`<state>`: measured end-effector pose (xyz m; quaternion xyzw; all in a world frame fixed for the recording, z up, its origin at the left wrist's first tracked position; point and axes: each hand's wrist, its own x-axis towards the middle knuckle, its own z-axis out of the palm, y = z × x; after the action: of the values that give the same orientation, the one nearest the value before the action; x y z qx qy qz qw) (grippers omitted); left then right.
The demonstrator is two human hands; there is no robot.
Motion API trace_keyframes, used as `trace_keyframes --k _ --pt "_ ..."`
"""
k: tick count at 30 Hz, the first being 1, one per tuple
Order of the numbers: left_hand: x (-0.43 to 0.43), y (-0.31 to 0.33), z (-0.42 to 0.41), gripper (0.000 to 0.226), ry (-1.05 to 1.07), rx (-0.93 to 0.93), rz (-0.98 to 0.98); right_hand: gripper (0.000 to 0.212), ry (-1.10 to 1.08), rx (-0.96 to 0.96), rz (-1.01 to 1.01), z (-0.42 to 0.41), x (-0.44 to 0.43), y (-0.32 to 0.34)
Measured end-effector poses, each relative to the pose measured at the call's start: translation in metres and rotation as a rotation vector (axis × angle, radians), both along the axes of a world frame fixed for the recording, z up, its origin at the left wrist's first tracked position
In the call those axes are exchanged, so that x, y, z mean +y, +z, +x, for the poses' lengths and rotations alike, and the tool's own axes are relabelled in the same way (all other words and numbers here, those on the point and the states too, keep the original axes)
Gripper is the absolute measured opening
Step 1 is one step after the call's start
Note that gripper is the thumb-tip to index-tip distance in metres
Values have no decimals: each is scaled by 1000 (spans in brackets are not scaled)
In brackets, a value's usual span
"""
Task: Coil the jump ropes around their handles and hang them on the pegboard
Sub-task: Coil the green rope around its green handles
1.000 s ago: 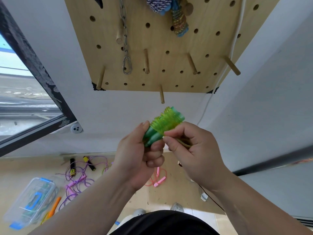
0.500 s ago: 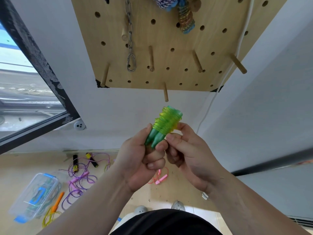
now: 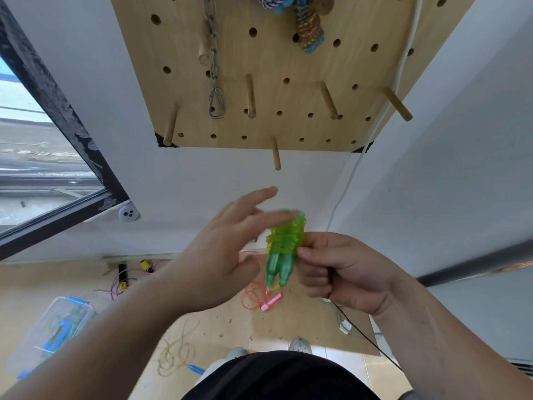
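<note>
Far left on the floor, a clear plastic box [image 3: 49,333] and a purple rope [image 3: 122,277]. Left hand [image 3: 222,255] open, fingers spread and blurred, just beside the green jump rope [image 3: 284,249]. Rope coiled round its two handles, upright below the pegboard [image 3: 288,90], pinched by right hand [image 3: 340,272].

Your R hand [image 3: 343,272] pinching green jump rope [image 3: 284,249], cord coiled round its paired handles, held upright below pegboard [image 3: 288,90], your L hand [image 3: 227,255] spread beside it, fingers straight + blurred, contact w/ bundle unclear, pink rope [image 3: 259,298] + clear plastic box [image 3: 54,327] on floor.
</note>
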<state>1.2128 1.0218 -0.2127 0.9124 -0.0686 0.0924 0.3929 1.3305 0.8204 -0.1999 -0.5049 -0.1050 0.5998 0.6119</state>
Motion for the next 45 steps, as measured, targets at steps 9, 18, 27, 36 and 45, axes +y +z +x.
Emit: trace_keyframes --k 9,18,27,36,45 --pt "3 -9 19 47 -135 -68 198 47 22 -21 -55 -7 7 -2" --pt "-27 -32 15 24 45 264 -395 57 -54 -727 -531 -18 14 -3" --pt "-42 -39 8 42 262 590 -1072 39 191 -1608 -539 -16 8 -15" --pt "-29 -35 -1 40 377 695 -1294 34 144 -1349 -211 -7 -1 8" --pt "-29 -26 -5 47 402 558 -1473 46 11 -1299 -253 -20 6 -7"
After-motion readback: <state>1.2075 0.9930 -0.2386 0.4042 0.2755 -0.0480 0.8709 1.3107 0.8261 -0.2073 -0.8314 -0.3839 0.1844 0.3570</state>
